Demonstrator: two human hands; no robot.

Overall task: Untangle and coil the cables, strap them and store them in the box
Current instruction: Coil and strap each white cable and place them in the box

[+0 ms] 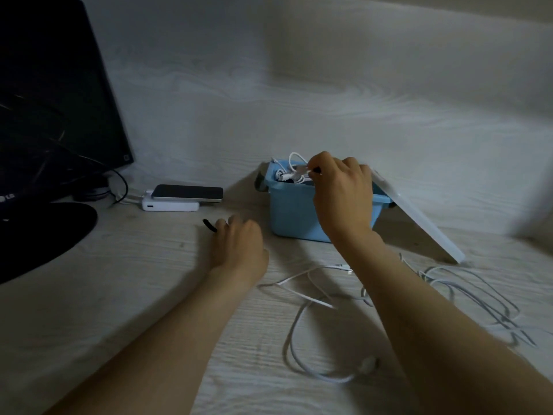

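- A small, rectangular, pale blue plastic box (293,214) is seen at the centre of the frame, standing on the pale wood-grain counter (134,280).
- The right hand (341,187) is held over the open top of the box; a bundle of thin, glossy white coiled cable (294,175) is pinched between its curled fingers (323,163), just above the rim and partly inside the box.
- A short dark piece is seen at the fingertips against the bundle; whether it is a strap cannot be told.
- The left hand (239,241) is rested on the counter left of the box, its fingers curled around a narrow, matte black strap (209,226), whose end sticks out to the left.
- A flat, white lid (419,217) is propped at a slant against the right side of the box.
- Loose cables (314,295), white, smooth and round, are spread in open loops over the counter in the lower right of the frame.
- A slim phone (188,193) with a dark glass face is laid on a white, rounded power bank (170,206) at centre left.
- A black monitor (45,100) on a round, flat base is seen at the upper left.
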